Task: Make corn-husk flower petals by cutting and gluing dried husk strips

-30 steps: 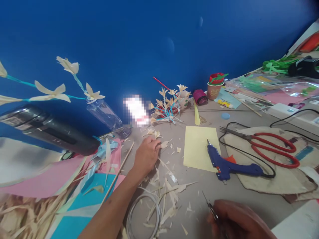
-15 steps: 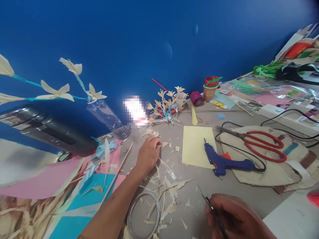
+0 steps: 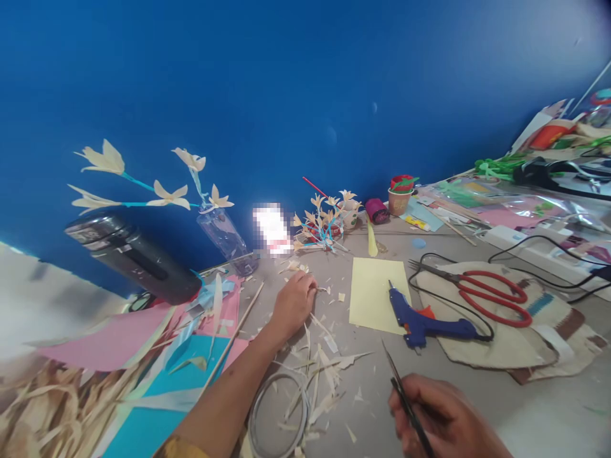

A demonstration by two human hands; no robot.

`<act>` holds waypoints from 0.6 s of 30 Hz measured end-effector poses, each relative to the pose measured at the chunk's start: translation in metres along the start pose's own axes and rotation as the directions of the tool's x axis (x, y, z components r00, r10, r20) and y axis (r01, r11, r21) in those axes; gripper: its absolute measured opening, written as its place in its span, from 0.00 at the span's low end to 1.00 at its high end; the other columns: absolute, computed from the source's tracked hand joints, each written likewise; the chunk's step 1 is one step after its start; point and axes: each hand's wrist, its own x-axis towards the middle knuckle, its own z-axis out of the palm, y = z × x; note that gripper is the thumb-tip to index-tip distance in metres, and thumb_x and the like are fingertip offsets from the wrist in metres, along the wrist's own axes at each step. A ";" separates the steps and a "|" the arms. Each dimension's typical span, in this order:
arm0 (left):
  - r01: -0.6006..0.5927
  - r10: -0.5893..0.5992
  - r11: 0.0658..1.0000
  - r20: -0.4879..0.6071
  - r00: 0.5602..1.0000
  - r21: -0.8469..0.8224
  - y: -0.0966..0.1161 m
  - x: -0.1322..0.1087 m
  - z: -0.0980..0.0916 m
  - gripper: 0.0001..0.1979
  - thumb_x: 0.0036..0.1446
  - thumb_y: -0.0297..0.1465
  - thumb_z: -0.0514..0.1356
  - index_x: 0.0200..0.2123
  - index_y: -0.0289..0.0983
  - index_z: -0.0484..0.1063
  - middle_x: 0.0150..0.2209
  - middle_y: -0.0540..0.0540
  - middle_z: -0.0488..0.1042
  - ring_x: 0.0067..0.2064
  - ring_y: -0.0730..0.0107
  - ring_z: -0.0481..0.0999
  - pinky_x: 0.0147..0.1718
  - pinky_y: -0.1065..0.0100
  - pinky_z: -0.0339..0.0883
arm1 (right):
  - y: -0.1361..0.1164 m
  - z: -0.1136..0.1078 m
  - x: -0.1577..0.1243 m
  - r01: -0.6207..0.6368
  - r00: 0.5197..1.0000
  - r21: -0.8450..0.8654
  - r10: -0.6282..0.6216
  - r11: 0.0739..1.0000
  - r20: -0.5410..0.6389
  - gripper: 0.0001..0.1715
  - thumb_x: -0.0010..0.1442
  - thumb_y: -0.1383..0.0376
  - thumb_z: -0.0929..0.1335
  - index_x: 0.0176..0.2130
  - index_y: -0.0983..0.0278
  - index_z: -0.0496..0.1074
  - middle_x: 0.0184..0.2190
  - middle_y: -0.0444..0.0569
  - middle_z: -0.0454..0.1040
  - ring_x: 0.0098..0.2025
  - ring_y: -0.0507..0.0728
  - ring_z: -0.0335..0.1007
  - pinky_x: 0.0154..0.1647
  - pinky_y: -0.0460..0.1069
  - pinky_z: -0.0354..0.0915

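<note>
My left hand point(image 3: 294, 304) rests on the grey table with its fingers curled and pinched together. A small pale scrap shows beside its fingertips, and whatever lies inside the pinch is hidden. Just beyond the knuckles is a cream flower point(image 3: 294, 267), partly covered by the hand. At the lower right, my right hand point(image 3: 436, 413) grips a slim, pointed tool point(image 3: 403, 397) with a dark handle and a thin grey tip aimed up and left. Its exact kind is unclear. Pale cut scraps point(image 3: 329, 375) and a wire coil point(image 3: 252, 416) lie between my arms.
A blue glue gun point(image 3: 429, 324) lies partly on yellow paper point(image 3: 372, 289). Red-handled scissors point(image 3: 496, 296) rest on a cloth point(image 3: 468, 353). Cream flowers stand in a clear bottle point(image 3: 222, 235) near a dark flask point(image 3: 138, 261). More flowers point(image 3: 327, 219) sit by the blue wall.
The view has shifted, so the tabletop things appear displaced. My left hand stays pinched and now covers more of the small flower. My right hand still holds the pointed tool.
</note>
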 end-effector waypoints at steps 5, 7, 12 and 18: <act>0.053 -0.066 0.996 -0.178 0.982 -0.078 -0.007 0.001 -0.014 0.06 0.59 0.27 0.55 0.36 0.39 0.71 0.36 0.47 0.76 0.38 0.63 0.73 0.41 0.63 0.64 | -0.005 0.000 -0.002 -0.071 0.997 0.055 0.071 0.996 -0.005 0.08 0.47 0.64 0.68 0.28 0.66 0.74 0.23 0.48 0.74 0.26 0.54 0.70 0.26 0.44 0.67; 0.108 -0.143 0.985 -0.284 0.948 -0.136 -0.013 0.004 -0.027 0.06 0.60 0.30 0.55 0.37 0.39 0.71 0.34 0.47 0.76 0.34 0.65 0.73 0.38 0.64 0.65 | -0.005 -0.002 -0.002 -0.072 0.997 0.082 0.073 0.994 -0.005 0.09 0.48 0.62 0.69 0.29 0.66 0.75 0.22 0.48 0.74 0.25 0.54 0.70 0.25 0.45 0.67; 0.174 -0.314 0.923 -0.408 0.857 -0.344 -0.020 0.010 -0.044 0.10 0.58 0.38 0.59 0.34 0.37 0.73 0.30 0.48 0.77 0.30 0.68 0.72 0.32 0.67 0.65 | -0.001 -0.002 -0.003 -0.058 0.998 0.118 0.060 0.991 -0.018 0.10 0.47 0.60 0.70 0.29 0.65 0.74 0.23 0.48 0.74 0.26 0.55 0.69 0.24 0.46 0.67; 0.112 -0.194 0.935 -0.222 0.955 -0.337 -0.007 0.010 -0.015 0.06 0.54 0.33 0.61 0.30 0.38 0.77 0.30 0.49 0.79 0.31 0.67 0.74 0.36 0.66 0.66 | -0.001 -0.001 -0.004 -0.018 0.999 0.098 0.021 0.995 -0.031 0.10 0.48 0.60 0.70 0.27 0.65 0.74 0.23 0.49 0.73 0.25 0.54 0.69 0.23 0.45 0.67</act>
